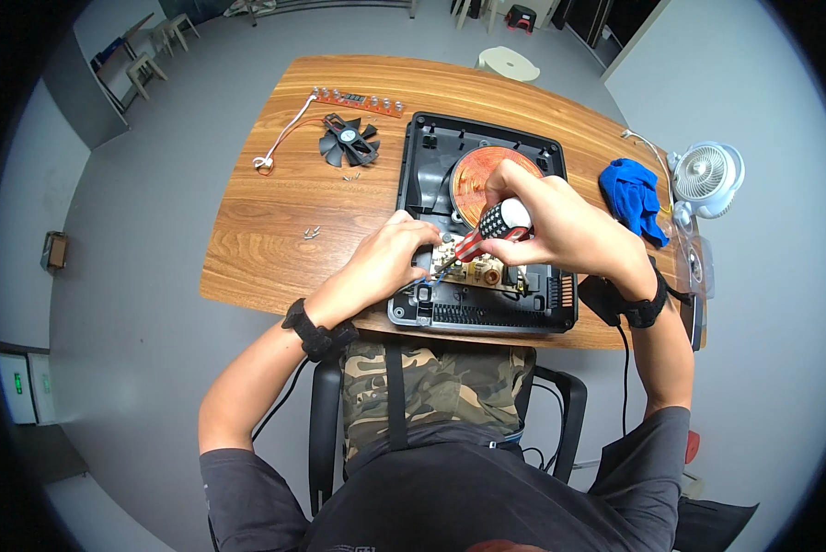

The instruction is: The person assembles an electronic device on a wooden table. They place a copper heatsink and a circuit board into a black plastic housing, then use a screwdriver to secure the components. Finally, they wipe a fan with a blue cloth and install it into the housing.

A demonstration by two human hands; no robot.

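Fingers of the right hand (560, 225) are closed around the thick patterned handle of a screwdriver (508, 219), which leans down and leftward over the tan circuit board (476, 270). That board sits in the near half of an open black appliance casing (417, 152), set mid-worktop (257, 221) close to its near edge, with a round copper coil (473, 179) in the casing's far half. Fingers of the left hand (396, 253) are bent at the board's left end, thumb apart from the forefinger; whether they grip the board, a wire or the casing wall cannot be told, and the driver's tip is too small to make out.

If a screw is being turned, the shaft would do better upright over its head, since the present slant invites slipping and a chewed recess. Firm downward pressure with slow turns should help, while the left hand would best steady the casing, clear of the tip and the thin wires (411, 284) beside it. Any screw that comes free might join the loose screws (313, 233) toward the worktop's left edge, well apart from the black cooling fan (349, 140) near the far left corner.
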